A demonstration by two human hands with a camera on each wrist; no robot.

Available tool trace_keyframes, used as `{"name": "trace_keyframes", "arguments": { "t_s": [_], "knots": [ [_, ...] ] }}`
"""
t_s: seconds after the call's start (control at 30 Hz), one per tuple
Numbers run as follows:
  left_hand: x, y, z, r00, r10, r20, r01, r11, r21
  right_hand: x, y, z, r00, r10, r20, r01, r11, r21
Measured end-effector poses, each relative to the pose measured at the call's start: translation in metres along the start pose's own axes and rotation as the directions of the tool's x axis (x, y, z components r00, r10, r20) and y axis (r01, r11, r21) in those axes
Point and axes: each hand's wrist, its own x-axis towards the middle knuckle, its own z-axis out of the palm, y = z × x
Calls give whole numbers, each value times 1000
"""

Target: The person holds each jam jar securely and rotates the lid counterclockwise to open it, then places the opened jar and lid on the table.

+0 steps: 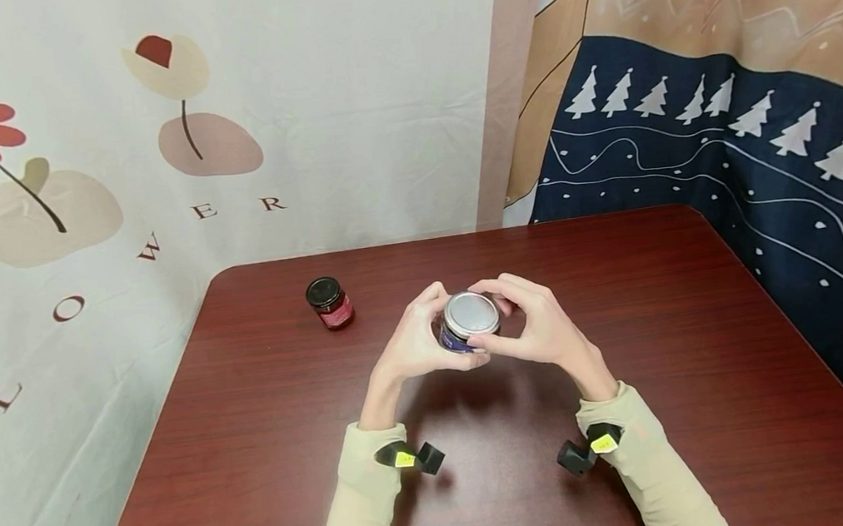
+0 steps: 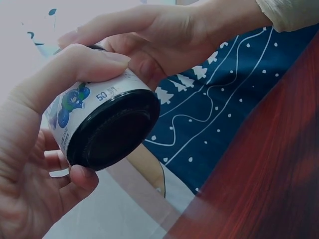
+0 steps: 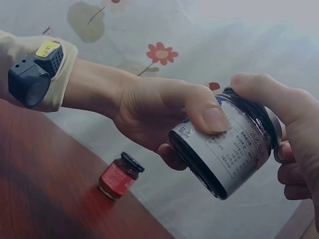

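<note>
A dark glass jar [image 1: 455, 343] with a silver lid [image 1: 473, 314] is held up over the table between both hands. My left hand [image 1: 420, 336] grips the jar's body, the thumb lying across its white label. Printed blueberries show on that label [image 2: 75, 104] in the left wrist view, where the dark base faces the camera. Around the lid are the thumb and curled fingers of my right hand [image 1: 535, 320]. In the right wrist view the jar [image 3: 224, 144] leans, with its lid end towards the right hand [image 3: 299, 119].
A smaller jar [image 1: 331, 304] with a black lid and red label stands at the back left of the dark red wooden table [image 1: 272, 443]. Behind hang a pale flower-print cloth [image 1: 364, 118] and a navy cloth [image 1: 644, 143] with white trees.
</note>
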Motion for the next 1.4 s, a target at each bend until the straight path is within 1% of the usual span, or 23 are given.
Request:
{"name": "trace_keyframes", "arguments": {
  "t_s": [0.23,0.37,0.53,0.67,0.77,0.9,1.0,1.2,1.4],
  "knots": [
    [-1,0,-1,999,-22,28,23,999,-28,0,-2,-2,999,0,36,0,1000,9],
    [-1,0,-1,999,-21,28,22,999,-29,0,-2,-3,999,-8,48,8,1000,10],
    [-1,0,1,1000,-27,-11,27,999,-21,0,0,-2,1000,-14,27,14,1000,-6],
    [0,1,2,998,-45,-48,45,999,-12,0,2,-1,1000,-1,7,2,1000,-17],
    [0,2,3,996,-58,-73,60,998,24,0,2,0,1000,13,-12,-13,1000,-28],
    [1,3,5,991,-67,-113,78,992,95,0,2,1,998,35,-48,-37,998,-54],
    [2,4,6,988,-67,-140,84,989,120,1,1,1,996,51,-69,-55,996,-65],
    [3,5,9,988,-62,-142,81,988,132,1,0,2,994,75,-85,-79,996,-44],
    [1,5,7,991,-67,-118,81,990,117,1,0,2,996,64,-69,-65,998,-16]
  ]
}}
